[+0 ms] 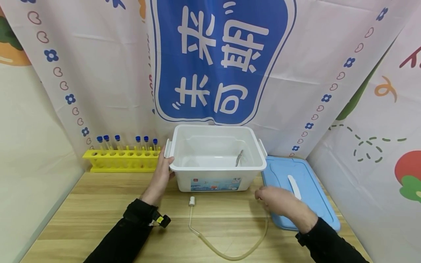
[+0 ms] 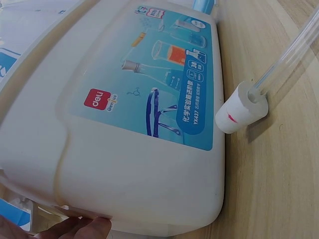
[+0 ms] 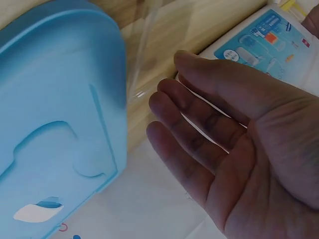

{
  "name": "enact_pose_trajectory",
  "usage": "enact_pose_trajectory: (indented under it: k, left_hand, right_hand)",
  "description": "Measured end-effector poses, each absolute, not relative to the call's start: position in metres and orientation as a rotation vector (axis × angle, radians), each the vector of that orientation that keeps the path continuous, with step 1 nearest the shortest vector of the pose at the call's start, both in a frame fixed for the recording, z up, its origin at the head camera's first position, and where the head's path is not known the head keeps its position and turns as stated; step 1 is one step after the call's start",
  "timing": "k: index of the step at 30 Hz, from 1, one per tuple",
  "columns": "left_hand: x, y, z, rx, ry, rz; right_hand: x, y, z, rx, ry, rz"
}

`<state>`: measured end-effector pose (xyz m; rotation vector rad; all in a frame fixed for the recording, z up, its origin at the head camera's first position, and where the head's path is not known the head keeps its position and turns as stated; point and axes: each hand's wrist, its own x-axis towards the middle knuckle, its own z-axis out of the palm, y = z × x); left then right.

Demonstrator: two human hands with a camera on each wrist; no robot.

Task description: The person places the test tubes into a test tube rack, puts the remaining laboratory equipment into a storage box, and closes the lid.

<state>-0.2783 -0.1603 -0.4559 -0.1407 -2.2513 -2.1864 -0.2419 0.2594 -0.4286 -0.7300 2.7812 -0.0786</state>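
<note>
My left hand [image 1: 162, 168] grips the left end of a white plastic bin [image 1: 184, 179], its thumb at the rim by the handle. In the left wrist view, curled fingertips [image 2: 89, 229] show at the bin's side. Lying on the table before the bin, a white stopper [image 1: 192, 201] carries a glass tube [image 1: 190, 217] joined to a yellowish rubber hose [image 1: 231, 258]. The hose curves round to below my right hand [image 1: 277, 200]. That hand is loosely bent and holds nothing in the right wrist view, with a clear tube [image 3: 142, 55] beyond its fingertips.
A blue lid [image 1: 312, 190] lies at the right, beside the bin. At the back left stands a yellow rack [image 1: 121, 169] with several blue-capped test tubes. A small metal item [image 1: 239, 159] is inside the bin. Printed cloth [image 1: 125, 73] hangs behind.
</note>
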Motion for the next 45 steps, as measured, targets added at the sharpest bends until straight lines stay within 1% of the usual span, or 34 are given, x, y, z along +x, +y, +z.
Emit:
enact_pose_trajectory:
  k: [7,12,20,29,40,45]
  left_hand:
    - [-0.278,-0.160,-0.456,-0.136,-2.261,-2.184]
    - [-0.278,-0.161,-0.456,-0.139,-2.260,-2.186]
    - [-0.279,-0.159,-0.456,-0.142,-2.242,-2.202]
    - [-0.279,-0.160,-0.455,-0.143,-2.250,-2.201]
    - [-0.279,-0.160,-0.456,-0.155,-2.245,-2.192]
    - [-0.279,-0.159,-0.456,-0.151,-2.246,-2.196]
  right_hand:
    - [-0.236,0.260,-0.435,-0.683,2.780,-0.023]
    - [-0.233,0.260,-0.440,-0.713,2.800,0.024]
    - [-0.232,0.262,-0.448,-0.949,2.842,0.121]
    - [-0.237,0.267,-0.455,-1.232,2.815,0.093]
    - [-0.237,0.262,-0.455,-1.269,2.743,0.010]
    - [-0.235,0.253,-0.455,-1.331,2.693,-0.021]
